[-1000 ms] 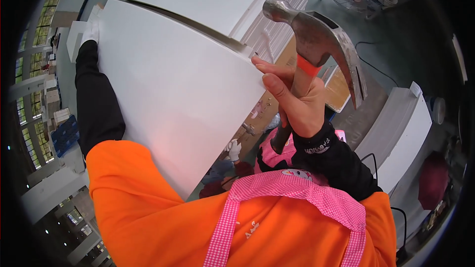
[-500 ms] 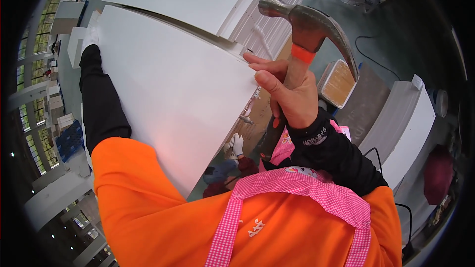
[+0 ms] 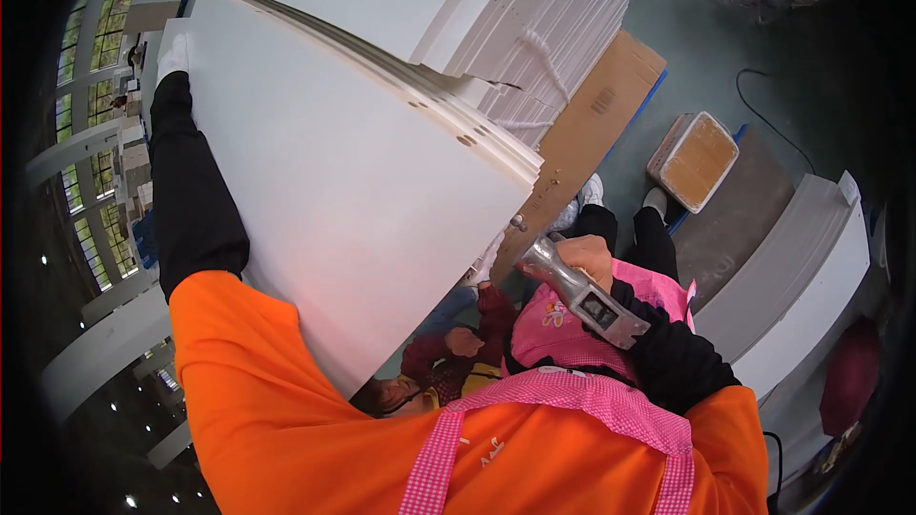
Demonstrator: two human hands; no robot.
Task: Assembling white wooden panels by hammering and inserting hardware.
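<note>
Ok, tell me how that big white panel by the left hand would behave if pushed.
The white panel would probably stay stiff, since its broad face shows no visible sag. It may be slippery under the left hand, as its surface looks smooth and faintly shiny. Its breadth suggests an awkward, possibly heavy load.

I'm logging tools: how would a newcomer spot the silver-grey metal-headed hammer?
From the large flat white panel, go past its lower right edge to the bare right hand. The hammer is in that fist; unlike the pink cloth apron behind, its shiny head shows a dark rectangular recess.
</note>
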